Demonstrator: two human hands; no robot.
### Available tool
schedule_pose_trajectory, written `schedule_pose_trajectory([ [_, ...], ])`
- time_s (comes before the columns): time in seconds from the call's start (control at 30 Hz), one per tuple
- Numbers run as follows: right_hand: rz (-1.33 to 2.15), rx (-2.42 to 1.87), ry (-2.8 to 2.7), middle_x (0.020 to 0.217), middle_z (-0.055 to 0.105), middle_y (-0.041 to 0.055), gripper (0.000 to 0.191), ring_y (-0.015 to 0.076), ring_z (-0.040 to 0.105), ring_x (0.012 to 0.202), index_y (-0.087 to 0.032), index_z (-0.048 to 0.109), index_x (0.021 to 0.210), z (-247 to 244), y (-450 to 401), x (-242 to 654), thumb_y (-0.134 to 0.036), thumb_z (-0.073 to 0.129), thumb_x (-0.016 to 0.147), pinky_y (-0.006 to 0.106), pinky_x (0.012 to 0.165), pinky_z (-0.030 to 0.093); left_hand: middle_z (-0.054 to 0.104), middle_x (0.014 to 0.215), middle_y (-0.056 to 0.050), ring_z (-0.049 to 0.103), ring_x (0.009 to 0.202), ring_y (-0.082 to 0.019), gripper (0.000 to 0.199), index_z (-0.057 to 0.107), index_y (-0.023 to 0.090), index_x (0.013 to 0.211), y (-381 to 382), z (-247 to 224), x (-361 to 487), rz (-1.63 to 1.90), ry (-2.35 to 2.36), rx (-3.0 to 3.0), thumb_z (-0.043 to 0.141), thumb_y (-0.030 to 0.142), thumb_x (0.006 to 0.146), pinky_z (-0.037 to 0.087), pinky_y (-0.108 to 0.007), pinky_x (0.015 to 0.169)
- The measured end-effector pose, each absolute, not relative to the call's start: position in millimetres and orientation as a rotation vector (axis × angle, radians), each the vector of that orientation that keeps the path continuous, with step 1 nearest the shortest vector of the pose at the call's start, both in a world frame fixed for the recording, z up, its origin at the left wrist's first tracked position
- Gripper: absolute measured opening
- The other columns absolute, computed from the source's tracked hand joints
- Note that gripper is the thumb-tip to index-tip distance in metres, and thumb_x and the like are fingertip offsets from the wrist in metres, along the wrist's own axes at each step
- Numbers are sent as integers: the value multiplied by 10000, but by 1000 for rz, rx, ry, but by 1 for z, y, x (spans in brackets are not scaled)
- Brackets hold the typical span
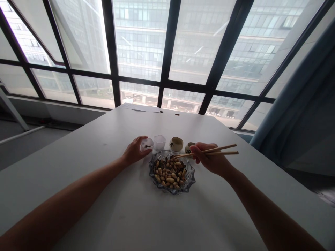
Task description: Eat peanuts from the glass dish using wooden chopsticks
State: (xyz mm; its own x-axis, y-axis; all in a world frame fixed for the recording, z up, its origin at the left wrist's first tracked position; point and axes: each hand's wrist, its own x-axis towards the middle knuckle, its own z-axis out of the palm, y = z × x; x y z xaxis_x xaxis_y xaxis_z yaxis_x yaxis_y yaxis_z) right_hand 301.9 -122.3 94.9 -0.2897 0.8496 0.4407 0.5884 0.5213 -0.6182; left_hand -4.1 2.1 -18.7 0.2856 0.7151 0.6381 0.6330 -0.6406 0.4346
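Observation:
A pair of wooden chopsticks [222,151] is held in my right hand [209,158], their tips over the far part of a scalloped glass bowl [193,177]. Peanuts and other nuts [170,176] fill the bowl, with darker pieces among them; whether the tips pinch one is too small to tell. Around a small clear plastic cup [147,143] with something dark inside, my left hand [136,150] curls its thumb and fingers. Beside it stands a second clear cup [159,142]. A beige ceramic cup [176,144] comes after it, and another ceramic cup [188,147] is partly hidden by my right hand.
The white table [110,209] reaches to large framed windows. Sheets of paper [142,108] lie at its far edge, near a dark round hole [177,114]. A blue curtain [295,94] hangs at the right, and a white metal frame [15,111] stands at the left.

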Motion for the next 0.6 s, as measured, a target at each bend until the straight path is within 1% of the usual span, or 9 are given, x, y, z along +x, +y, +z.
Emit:
schedule_pose_trajectory([
  [0.17,435,-1099,-2159,528,569,8,506,112,490,427,-201,581,626,89,-120,297,-598,513,933,224,390,377,654,1225,-115,650,1092,-285,549,528,218,1244,1,-18,-4,1290,1278,2446,703,447,777,571,-431,876],
  [0.27,455,-1098,-2188,536,556,1,482,108,480,433,-200,574,627,87,-120,296,-547,511,955,222,399,366,655,1223,-120,653,1081,-285,546,528,214,1242,1,-18,-4,1288,1279,2448,701,446,778,571,-435,875],
  [0.43,469,-1110,-2185,549,583,5,447,114,515,443,-199,574,642,83,-121,292,-485,503,978,225,412,388,652,1229,-124,654,1083,-290,552,525,211,1241,2,-19,-3,1294,1284,2449,702,451,776,576,-434,861],
  [0.6,519,-1087,-2161,548,616,20,466,126,569,447,-194,585,645,85,-123,293,-516,497,971,235,425,443,654,1225,-121,654,1078,-281,543,524,211,1242,2,-20,-4,1303,1271,2453,703,439,782,573,-428,863],
])
